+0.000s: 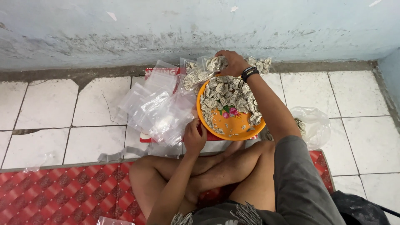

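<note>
Two hands worked near the middle of the frame. The right hand (pixel 231 62), above centre near the wall, had its fingers closed on a filled clear bag (pixel 203 70) of small pale spiral pieces, held just above the far rim of the orange plate (pixel 233 126). That plate, heaped with the same spiral pieces (pixel 229 95), sat on the tiled floor (pixel 48 104). The left hand (pixel 195 137), below centre, had curled fingers touching a pile of empty clear bags (pixel 154 109) beside the plate's left rim.
</note>
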